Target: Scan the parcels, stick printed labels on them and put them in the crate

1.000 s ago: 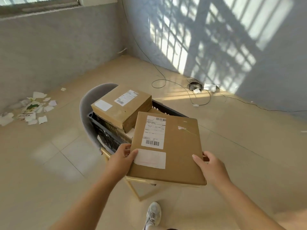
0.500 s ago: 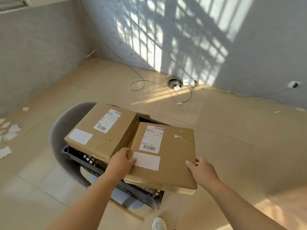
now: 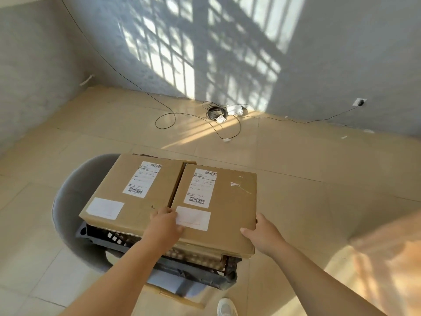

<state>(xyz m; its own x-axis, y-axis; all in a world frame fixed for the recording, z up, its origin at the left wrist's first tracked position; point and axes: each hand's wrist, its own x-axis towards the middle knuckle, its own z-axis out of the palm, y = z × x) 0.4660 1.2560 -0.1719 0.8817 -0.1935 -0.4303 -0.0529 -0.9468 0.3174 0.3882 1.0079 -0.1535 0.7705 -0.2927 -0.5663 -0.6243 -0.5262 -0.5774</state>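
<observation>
Two flat brown cardboard parcels lie side by side on top of a black plastic crate (image 3: 118,241), each with a barcode label and a blank white label. The right parcel (image 3: 230,208) is held at its near edge by both hands. My left hand (image 3: 167,223) grips its near-left corner, thumb on the white label. My right hand (image 3: 262,232) grips its near-right corner. The left parcel (image 3: 134,190) lies untouched, its edge against the right one. More parcels show through the crate's wall.
The crate rests on a grey round-backed chair (image 3: 68,201) with a wooden frame. Black cables (image 3: 211,112) and a white device lie on the tiled floor by the far wall. My white shoe (image 3: 226,307) is below the crate.
The right parcel has come down and forward onto the crate, now level beside the left parcel. The camera has swung over the crate; the paper scraps at left are out of view.
</observation>
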